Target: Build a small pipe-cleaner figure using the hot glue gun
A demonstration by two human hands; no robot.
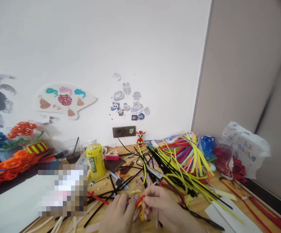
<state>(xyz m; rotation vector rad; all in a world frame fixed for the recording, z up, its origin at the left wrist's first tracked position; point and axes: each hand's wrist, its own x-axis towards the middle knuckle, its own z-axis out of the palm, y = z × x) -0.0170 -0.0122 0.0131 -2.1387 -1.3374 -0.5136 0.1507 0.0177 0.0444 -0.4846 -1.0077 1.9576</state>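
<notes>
My right hand [161, 204] pinches a small red-and-yellow pipe-cleaner piece [141, 207] between the fingertips, low over the middle of the work area. Keep this pinch tight during bending. My left hand [117, 215] is half-closed just beside it; its grip cannot be told. Count: two hands, one pair of scissors [154, 172], one yellow bottle [95, 160] — loose pipe cleaners [190, 155], too many to count.

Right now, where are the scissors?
In the head view, the scissors lie among the black and yellow pipe cleaners, just beyond your right hand.

Yellow bottle [95, 160], paper fan [64, 100], wall stickers [130, 101]
</notes>
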